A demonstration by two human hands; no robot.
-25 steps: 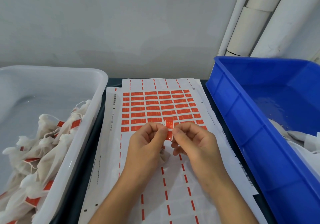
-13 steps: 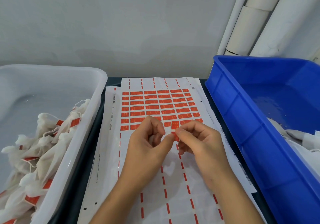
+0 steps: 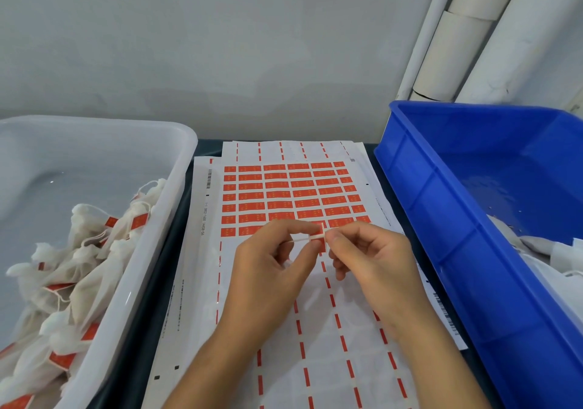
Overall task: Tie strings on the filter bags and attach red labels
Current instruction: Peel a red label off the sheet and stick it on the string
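Both hands meet over the middle of the label sheet, which lies on a dark tabletop between two bins.

Left hand: thumb and index fingertips pinched together on a thin white string. The string runs roughly level, from the left pinch across to the right hand. Other left fingers are curled under; a bit of white fabric shows below them, too hidden to tell whether it is a filter bag.

Right hand: thumb and index also closed, grip clamped on the right end of the same string, where a small red label sits at the fingertips. Label is mostly covered by the fingers; can't tell whether it is folded around the string or just touching it.

Label sheet: upper part still carries rows of red labels, lower part is peeled backing with only red dashes left. More sheets are stacked underneath, edges showing at top and right.

White bin on the left: pile of finished filter bags, white, tied, red labels visible on several.

Blue bin on the right: some white bags in its near right corner, mostly cut off by the frame edge.

White pipes stand against the wall behind the blue bin.
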